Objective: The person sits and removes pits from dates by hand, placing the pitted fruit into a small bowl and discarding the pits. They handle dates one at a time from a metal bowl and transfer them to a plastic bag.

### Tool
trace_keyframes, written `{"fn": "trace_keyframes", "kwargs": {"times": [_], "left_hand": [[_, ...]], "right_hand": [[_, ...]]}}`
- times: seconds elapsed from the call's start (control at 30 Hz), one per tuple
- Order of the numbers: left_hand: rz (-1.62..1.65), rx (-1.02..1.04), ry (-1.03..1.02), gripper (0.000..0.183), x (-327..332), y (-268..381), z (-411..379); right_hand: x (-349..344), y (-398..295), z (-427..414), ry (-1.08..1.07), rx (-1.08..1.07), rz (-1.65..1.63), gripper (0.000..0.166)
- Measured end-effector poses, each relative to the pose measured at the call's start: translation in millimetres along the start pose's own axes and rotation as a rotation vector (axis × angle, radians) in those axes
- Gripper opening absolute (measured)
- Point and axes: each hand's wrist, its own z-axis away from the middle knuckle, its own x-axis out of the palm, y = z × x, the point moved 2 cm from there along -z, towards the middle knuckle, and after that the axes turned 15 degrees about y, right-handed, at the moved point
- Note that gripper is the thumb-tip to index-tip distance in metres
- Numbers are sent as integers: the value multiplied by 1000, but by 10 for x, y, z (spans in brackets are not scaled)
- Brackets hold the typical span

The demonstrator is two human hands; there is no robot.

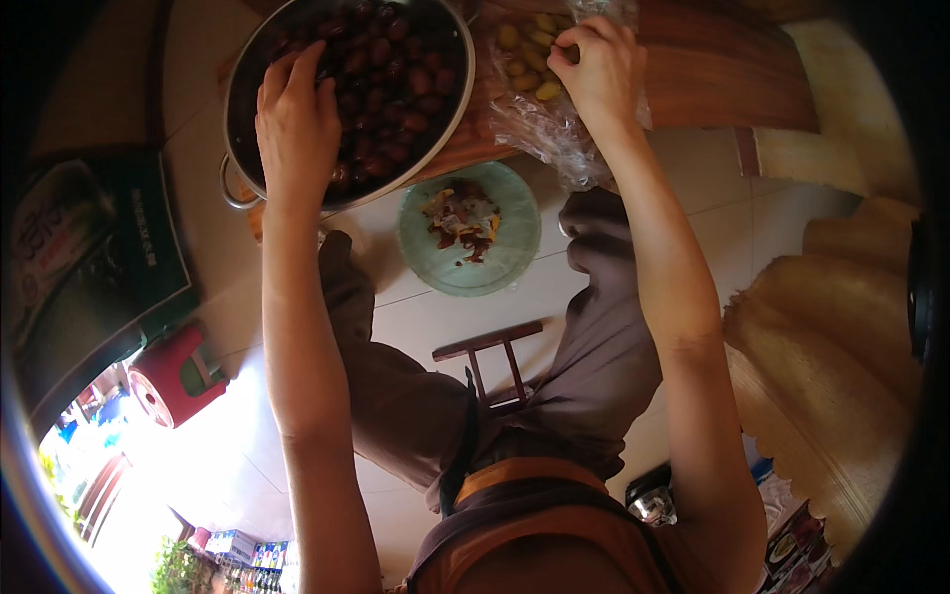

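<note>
My left hand (300, 119) is over the left part of a wide metal pan (466, 82) with a pale rim and a loop handle. Its fingers are spread, with nothing visible in them. Glossy dark reddish-brown oval fruits or nuts (393, 96) fill the pan. On the right, my right hand (601, 63) hovers at a clear plastic bag (542, 134) of yellow oval pieces (525, 56). Its thumb and forefinger curl together at the pieces; whether they hold one is hard to see.
The pan and bag rest on a wooden board or tabletop (727, 74). Below its edge, a pale green bin (415, 260) contains brown and yellow scraps. A small wooden stool (490, 345) stands between my legs. Left are a dark green box (148, 237) and a red container (167, 379).
</note>
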Motion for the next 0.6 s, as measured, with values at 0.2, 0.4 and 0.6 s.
{"fn": "trace_keyframes", "kwargs": {"times": [0.2,0.4,0.6], "left_hand": [[25,9,20,36,-14,-16,12],[18,-4,4,34,-37,9,8],[20,12,13,36,-25,-1,13]], "right_hand": [[54,3,14,-45,45,7,14],[20,-83,-35,-20,41,-5,13],[-120,-191,-129,-19,118,-69,18]]}}
